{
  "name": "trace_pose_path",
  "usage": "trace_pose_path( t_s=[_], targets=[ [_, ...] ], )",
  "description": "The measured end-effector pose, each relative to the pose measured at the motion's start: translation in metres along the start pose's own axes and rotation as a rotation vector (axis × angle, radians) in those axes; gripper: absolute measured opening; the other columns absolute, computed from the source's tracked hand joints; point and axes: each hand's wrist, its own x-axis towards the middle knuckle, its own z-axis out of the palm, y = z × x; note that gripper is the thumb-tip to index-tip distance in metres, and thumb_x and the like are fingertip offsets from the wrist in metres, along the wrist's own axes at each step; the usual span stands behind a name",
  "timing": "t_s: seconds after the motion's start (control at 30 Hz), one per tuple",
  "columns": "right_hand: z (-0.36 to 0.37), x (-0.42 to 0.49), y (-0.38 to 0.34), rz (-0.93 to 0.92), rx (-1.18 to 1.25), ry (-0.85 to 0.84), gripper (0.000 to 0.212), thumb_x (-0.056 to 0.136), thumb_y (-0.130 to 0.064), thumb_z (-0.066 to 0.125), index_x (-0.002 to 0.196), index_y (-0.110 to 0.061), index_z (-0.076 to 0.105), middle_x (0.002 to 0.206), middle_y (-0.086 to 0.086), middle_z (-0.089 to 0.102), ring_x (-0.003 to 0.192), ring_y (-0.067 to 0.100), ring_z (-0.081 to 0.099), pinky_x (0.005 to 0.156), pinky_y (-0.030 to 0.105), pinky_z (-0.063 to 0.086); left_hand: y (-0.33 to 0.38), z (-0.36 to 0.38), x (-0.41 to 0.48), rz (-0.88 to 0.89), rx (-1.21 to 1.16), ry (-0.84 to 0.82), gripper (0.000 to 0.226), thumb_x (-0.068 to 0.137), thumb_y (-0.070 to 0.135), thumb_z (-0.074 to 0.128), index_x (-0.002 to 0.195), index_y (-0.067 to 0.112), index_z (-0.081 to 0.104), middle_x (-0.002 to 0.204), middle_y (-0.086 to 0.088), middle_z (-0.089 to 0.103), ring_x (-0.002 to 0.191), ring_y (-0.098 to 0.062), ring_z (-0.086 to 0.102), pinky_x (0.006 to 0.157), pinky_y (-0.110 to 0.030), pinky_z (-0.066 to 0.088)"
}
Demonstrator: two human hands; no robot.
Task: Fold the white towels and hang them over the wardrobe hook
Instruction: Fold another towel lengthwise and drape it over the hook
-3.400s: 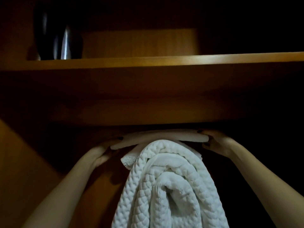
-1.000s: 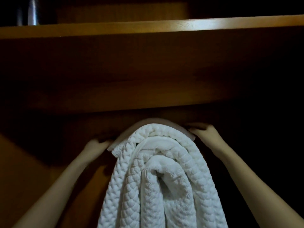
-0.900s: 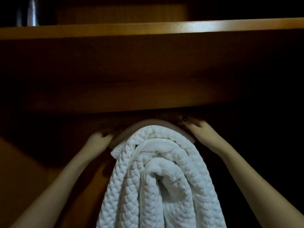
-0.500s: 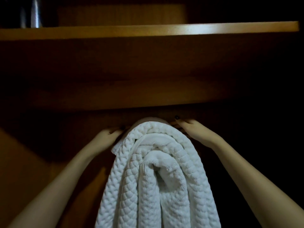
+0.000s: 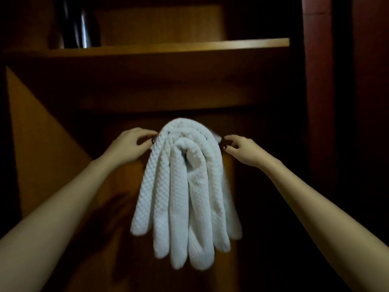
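Observation:
Several folded white towels [image 5: 185, 186] with a quilted weave hang in a bunch below the wooden shelf, draped over a support that they hide. A small white end [image 5: 217, 137] sticks out at the bunch's upper right. My left hand [image 5: 130, 146] is at the top left of the bunch, its loosely curled fingertips touching the towel's edge. At the top right is my right hand [image 5: 240, 149], fingers loosely curled, with the tips a little apart from the white end. Neither hand grips anything that I can see.
I am looking into a dim wooden wardrobe. A shelf [image 5: 168, 47] runs across above the towels, with a dark shiny object [image 5: 77, 26] standing on its left. A reddish upright panel [image 5: 317, 102] closes the right side and a slanted wooden wall [image 5: 42, 144] the left.
The view has pulled back, so the whole bunch shows. Both hands earlier held the ends of the white piece under the towels' top; now their fingers have loosened beside the bunch.

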Motion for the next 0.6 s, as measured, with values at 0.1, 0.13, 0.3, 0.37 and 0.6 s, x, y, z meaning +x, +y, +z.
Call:
trace_pose_path(
  t_s=[0.1, 0.13, 0.3, 0.37, 0.6],
  targets=[
    [0.008, -0.064, 0.0, -0.028, -0.062, -0.06, 0.053, 0.099, -0.031, 0.05, 0.148, -0.018, 0.036, 0.142, 0.013, 0.049, 0.128, 0.028, 0.049, 0.092, 0.028, 0.038, 0.027, 0.008, -0.066, -0.06, 0.036, -0.019, 0.05, 0.085, 0.05, 0.045, 0.127, 0.028, 0.06, 0.125, -0.001, 0.059, 0.115, -0.022, 0.055, 0.094, -0.045, 0.046],
    [0.011, -0.084, -0.001, -0.032, -0.094, -0.114, 0.053, 0.099, -0.031, 0.05, 0.148, -0.017, 0.035, 0.141, 0.013, 0.049, 0.127, 0.028, 0.049, 0.094, 0.031, 0.039, 0.033, 0.014, -0.089, -0.077, 0.045, -0.039, 0.047, 0.087, 0.047, 0.048, 0.128, 0.028, 0.06, 0.125, -0.003, 0.059, 0.116, -0.024, 0.054, 0.093, -0.045, 0.046],
    [0.04, -0.181, -0.009, -0.018, -0.176, -0.336, 0.055, 0.098, -0.035, 0.052, 0.148, -0.018, 0.034, 0.134, 0.014, 0.051, 0.118, 0.029, 0.053, 0.092, 0.039, 0.047, 0.064, 0.045, -0.19, -0.162, 0.163, -0.268, 0.047, 0.094, 0.04, 0.05, 0.14, 0.032, 0.045, 0.14, -0.003, 0.047, 0.129, -0.026, 0.04, 0.097, -0.045, 0.041],
    [0.056, -0.216, -0.016, -0.023, -0.171, -0.387, 0.054, 0.098, -0.034, 0.052, 0.147, -0.018, 0.035, 0.139, 0.015, 0.049, 0.121, 0.031, 0.053, 0.095, 0.042, 0.048, 0.079, 0.052, -0.224, -0.175, 0.165, -0.297, 0.048, 0.095, 0.039, 0.049, 0.142, 0.031, 0.042, 0.139, -0.002, 0.046, 0.129, -0.024, 0.039, 0.094, -0.041, 0.039],
    [0.14, -0.328, -0.054, -0.067, -0.183, -0.639, 0.059, 0.097, -0.03, 0.053, 0.15, -0.021, 0.029, 0.146, 0.014, 0.038, 0.129, 0.034, 0.046, 0.103, 0.046, 0.043, 0.085, 0.061, -0.372, -0.163, 0.295, -0.519, 0.051, 0.096, 0.036, 0.048, 0.146, 0.029, 0.035, 0.141, -0.005, 0.04, 0.132, -0.024, 0.035, 0.102, -0.039, 0.037]
  ],
)
